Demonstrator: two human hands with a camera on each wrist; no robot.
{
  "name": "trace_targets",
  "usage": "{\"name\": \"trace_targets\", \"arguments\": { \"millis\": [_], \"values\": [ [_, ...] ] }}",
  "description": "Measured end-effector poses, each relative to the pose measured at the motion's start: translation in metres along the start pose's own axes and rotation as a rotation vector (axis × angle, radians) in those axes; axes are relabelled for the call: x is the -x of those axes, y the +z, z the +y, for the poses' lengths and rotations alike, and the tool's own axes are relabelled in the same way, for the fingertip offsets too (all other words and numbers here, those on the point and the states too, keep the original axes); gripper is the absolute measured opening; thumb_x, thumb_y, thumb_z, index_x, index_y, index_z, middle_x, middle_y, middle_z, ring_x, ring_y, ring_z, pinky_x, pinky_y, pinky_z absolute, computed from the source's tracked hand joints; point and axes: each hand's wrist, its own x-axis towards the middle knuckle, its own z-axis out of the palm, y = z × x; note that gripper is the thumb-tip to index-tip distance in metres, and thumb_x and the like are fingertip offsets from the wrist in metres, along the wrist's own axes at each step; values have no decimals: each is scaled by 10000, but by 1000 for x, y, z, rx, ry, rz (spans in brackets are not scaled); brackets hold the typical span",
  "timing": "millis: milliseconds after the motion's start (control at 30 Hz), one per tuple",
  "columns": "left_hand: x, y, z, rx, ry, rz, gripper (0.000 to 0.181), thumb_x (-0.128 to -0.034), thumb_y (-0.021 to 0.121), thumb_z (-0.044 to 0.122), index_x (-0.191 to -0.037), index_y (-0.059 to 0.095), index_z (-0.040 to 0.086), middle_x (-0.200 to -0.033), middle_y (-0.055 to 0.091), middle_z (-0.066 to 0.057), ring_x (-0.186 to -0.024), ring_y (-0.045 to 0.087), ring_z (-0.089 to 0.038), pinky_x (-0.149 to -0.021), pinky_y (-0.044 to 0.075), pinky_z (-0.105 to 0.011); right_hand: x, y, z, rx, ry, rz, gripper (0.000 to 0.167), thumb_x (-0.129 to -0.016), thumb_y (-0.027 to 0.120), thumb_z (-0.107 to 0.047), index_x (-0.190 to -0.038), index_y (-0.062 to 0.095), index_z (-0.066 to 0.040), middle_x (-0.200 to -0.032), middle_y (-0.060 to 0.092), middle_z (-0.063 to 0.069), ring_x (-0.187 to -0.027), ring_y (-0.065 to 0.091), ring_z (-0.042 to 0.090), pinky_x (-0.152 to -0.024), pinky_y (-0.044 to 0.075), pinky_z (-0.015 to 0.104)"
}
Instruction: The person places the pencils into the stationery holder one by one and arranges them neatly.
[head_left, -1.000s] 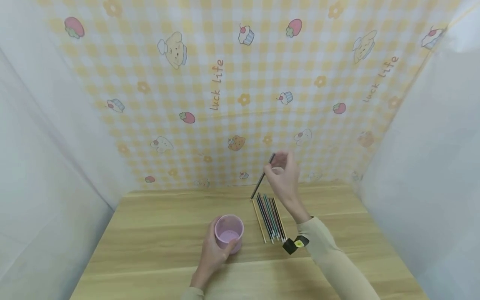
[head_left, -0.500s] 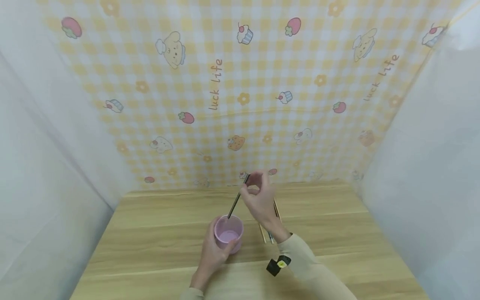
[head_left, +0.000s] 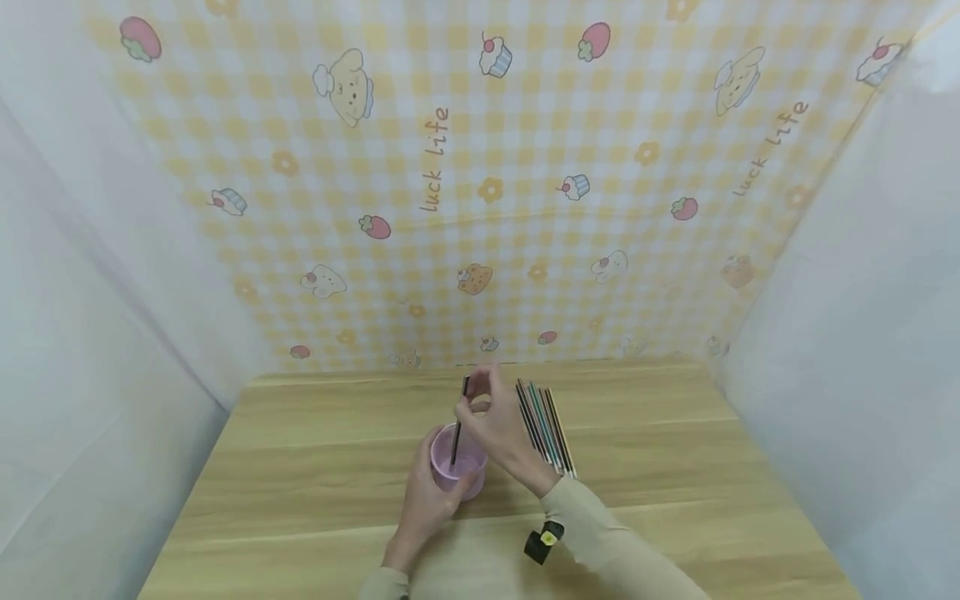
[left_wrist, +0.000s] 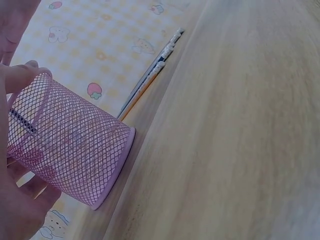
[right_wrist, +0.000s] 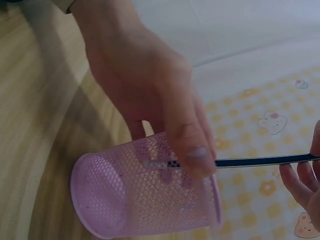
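Note:
A pink mesh cup (head_left: 467, 490) stands on the wooden table, gripped around its side by my left hand (head_left: 429, 498). In the left wrist view the same mesh cup (left_wrist: 75, 140) shows, with fingers on both sides. My right hand (head_left: 498, 421) pinches a dark pencil (head_left: 457, 442) near its upper end, above the cup. The right wrist view shows that pencil (right_wrist: 260, 161) passing through the rim, its lower end inside the cup (right_wrist: 150, 195). Several pencils (head_left: 545, 425) lie side by side to the right of the cup.
The wooden table (head_left: 315, 467) runs back to a yellow checked cloth (head_left: 487, 150) with printed cartoons. Pale sheets hang at the left (head_left: 97, 333) and right (head_left: 847, 333). A small black item with a yellow mark (head_left: 545, 540) is at the right wrist.
My right hand has moved left and down, bringing the pencil from above the other pencils into the cup's mouth. My left hand has stayed on the cup.

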Motion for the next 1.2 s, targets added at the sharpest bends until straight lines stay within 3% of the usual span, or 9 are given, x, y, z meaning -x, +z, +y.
{"name": "trace_targets", "arguments": {
  "millis": [133, 433, 667, 867, 1033, 1200],
  "values": [
    [-3, -1, 0, -8, 21, 14, 879, -802, 853, 270, -1496, 381, 9, -1383, 564, -176, -1181, 618, -330, -954, 570, -518, 2, 5, 9, 5, -9, 3, 368, -786, 643, 145, -1123, 535, 43, -927, 654, 183, -818, 680, 293, -643, 632, 254],
    [-7, -2, 0, 14, 27, 19, 896, -761, 875, 204, -1493, 398, 6, -1391, 564, -180, -1200, 611, -336, -985, 553, -539, 1, 13, 14, 56, 53, -38, 333, -803, 628, 54, -1115, 532, -14, -913, 644, 107, -818, 665, 210, -642, 610, 191],
    [-8, -2, 0, 18, 34, 9, 912, -737, 868, 139, -1511, 388, 81, -1431, 539, -167, -1236, 594, -341, -1016, 541, -534, -2, 18, 19, 125, 87, -130, 376, -807, 644, 61, -1164, 536, 12, -930, 655, 121, -803, 670, 200, -644, 591, 169],
    [-3, -1, -1, 8, 49, 27, 874, -749, 862, 149, -1488, 406, 51, -1411, 555, -179, -1214, 606, -357, -995, 553, -541, 2, 21, 22, 174, 125, -199, 354, -842, 669, 33, -1178, 560, 1, -955, 667, 134, -794, 684, 203, -634, 572, 164],
    [-1, -1, -1, 38, 65, 44, 842, -767, 872, 180, -1473, 429, 55, -1393, 573, -183, -1206, 611, -374, -979, 551, -575, 2, 18, 26, 156, 116, -191, 303, -861, 645, 37, -1156, 577, 34, -963, 674, 170, -796, 682, 219, -653, 570, 170],
    [-1, -1, 0, 44, 31, 41, 877, -759, 893, 227, -1472, 422, 31, -1375, 582, -191, -1193, 616, -374, -976, 556, -571, -3, 6, 30, 154, 81, -173, 272, -878, 624, 46, -1145, 573, 51, -970, 669, 148, -808, 674, 229, -691, 583, 177]
  ]
}}
